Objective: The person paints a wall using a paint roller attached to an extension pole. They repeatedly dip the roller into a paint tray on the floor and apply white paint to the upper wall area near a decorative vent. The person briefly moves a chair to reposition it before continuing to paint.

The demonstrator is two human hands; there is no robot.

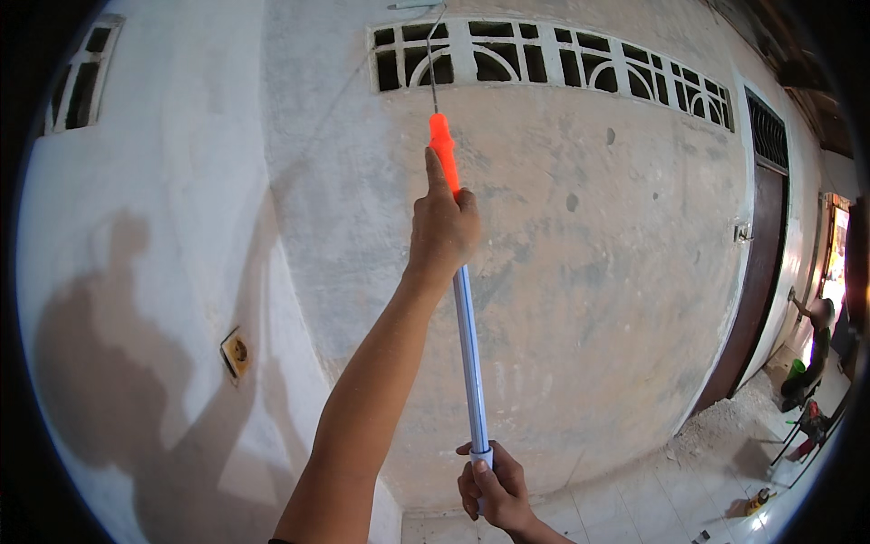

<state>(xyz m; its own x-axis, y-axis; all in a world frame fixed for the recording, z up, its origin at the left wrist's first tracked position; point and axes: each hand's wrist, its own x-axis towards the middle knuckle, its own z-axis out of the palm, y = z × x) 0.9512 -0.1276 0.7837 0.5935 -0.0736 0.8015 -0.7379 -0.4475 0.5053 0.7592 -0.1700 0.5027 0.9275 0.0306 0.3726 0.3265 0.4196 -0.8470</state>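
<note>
A paint roller with a bright orange handle point(442, 139) is joined to a light-blue extension pole point(470, 353). My left hand point(445, 228) wraps around the joint between handle and pole, its index finger laid along the orange grip. Lower down, my right hand point(496, 479) closes around the bottom end of the pole. The thin metal roller frame point(433, 75) rises from the handle and passes in front of a vent grille. At the top edge of the view, the pale roller cover point(416, 3) is near the upper wall, partly cut off; whether it touches cannot be told.
A patchy, partly whitened wall point(544, 272) stands ahead, with a white vent grille point(506, 54) set in it. On the left wall hangs a loose socket point(236, 351). To the right are a brown door point(751, 285), debris point(720, 421), a bottle point(756, 502) and a crouching person point(815, 353) reaching to the wall.
</note>
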